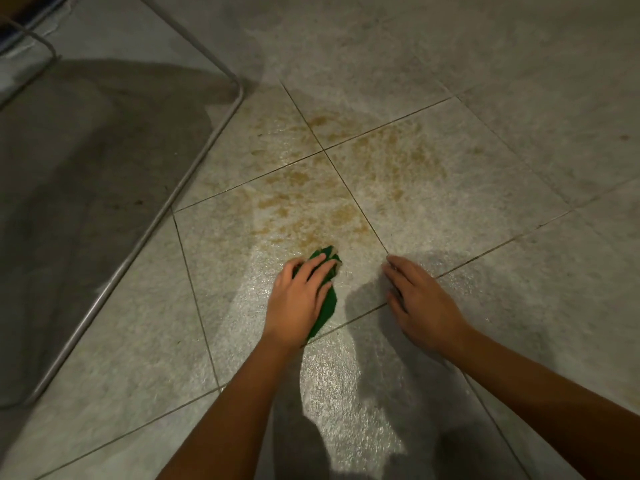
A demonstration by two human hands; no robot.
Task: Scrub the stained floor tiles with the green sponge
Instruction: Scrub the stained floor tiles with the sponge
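Note:
My left hand (299, 299) presses flat on the green sponge (327, 308), whose green edge shows past my fingers and along the right side of my palm. The sponge lies on a wet grey floor tile, just below a patch of brown-yellow stains (329, 188) that spreads over several tiles around a grout crossing. My right hand (420, 304) rests flat on the floor to the right of the sponge, fingers spread and holding nothing.
A metal tube frame (194, 161) runs diagonally across the floor on the left, bending at the top near the stains. Behind it the floor lies in dark shadow. Grey tiles extend to the right and toward me.

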